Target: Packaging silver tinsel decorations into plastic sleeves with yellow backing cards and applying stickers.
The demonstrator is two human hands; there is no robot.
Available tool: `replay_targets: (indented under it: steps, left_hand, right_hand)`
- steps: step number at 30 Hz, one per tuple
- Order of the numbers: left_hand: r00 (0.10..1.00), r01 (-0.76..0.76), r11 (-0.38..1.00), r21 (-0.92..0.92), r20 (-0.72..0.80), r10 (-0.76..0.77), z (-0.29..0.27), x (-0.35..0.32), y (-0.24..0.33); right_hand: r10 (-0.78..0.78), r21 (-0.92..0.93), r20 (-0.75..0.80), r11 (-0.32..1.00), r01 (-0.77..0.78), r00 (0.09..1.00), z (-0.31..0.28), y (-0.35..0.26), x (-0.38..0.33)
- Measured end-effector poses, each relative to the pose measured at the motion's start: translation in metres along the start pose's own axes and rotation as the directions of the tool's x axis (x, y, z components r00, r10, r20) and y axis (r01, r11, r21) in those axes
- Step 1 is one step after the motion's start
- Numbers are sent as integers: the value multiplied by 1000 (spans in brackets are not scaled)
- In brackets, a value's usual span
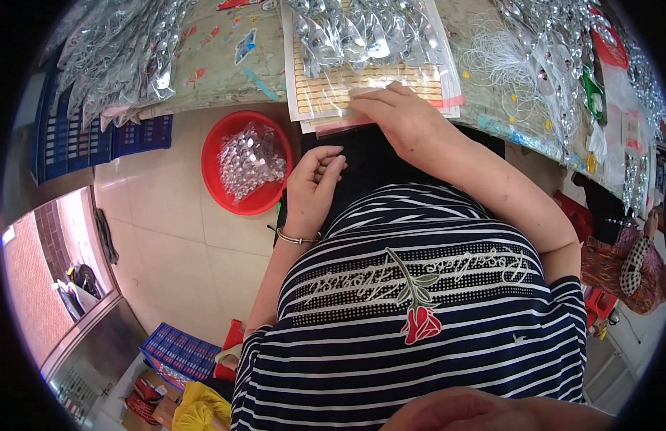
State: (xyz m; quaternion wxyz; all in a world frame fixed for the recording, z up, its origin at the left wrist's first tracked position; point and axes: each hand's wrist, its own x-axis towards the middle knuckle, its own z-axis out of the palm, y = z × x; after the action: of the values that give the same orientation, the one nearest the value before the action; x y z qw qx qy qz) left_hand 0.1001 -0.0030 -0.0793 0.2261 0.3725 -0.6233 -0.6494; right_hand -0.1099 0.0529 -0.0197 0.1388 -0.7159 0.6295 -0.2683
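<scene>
Far left, you have a blue slatted plastic crate [67, 144] under the table's end, and above it a heap of clear, crinkled packets [125, 57] with a silvery shine, too many to count. Lower down stand one blue basket [178, 352] and a bunched yellow cloth [204, 409].

Next comes one round, smooth red basin [211, 176], holding what looks like a single clear bag [250, 161] of small shiny silver pieces. Just right of it, your left hand [315, 179] hangs over your dark lap, fingers loosely curled toward the thumb; you show nothing between them, but I cannot tell whether something small is hidden inside. One metal bangle [297, 238] circles that wrist.

In the middle, at least two layered flat sheets [333, 100] overhang the worn, stickered table [218, 79]. The top one has a yellow panel with reddish lines. A pile of glossy silver packets [362, 32] covers its far part. Your right hand [398, 118] rests across its near edge, fingers bent; its thumb is hidden, so I cannot tell whether you grip it.

Further right lie tangled, hair-thin white threads [498, 61], then glittering silver strands [563, 43], one green item [593, 93] and one red item [609, 43].
</scene>
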Motion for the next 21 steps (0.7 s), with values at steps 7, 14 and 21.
replay_targets:
  steps: [7, 14, 21]
  left_hand:
    - [1000, -28, 997, -78, 8, 29, -7, 6, 12]
    - [999, -41, 993, -112, -4, 41, -10, 15, 20]
    - [998, -48, 997, -58, -45, 45, -2, 27, 21]
  right_hand:
    - [-52, -310, -71, 950, 28, 996, 11, 0, 25]
    - [-64, -244, -1, 968, 62, 998, -1, -12, 12]
    - [-99, -339, 31, 935, 104, 995, 11, -10, 24]
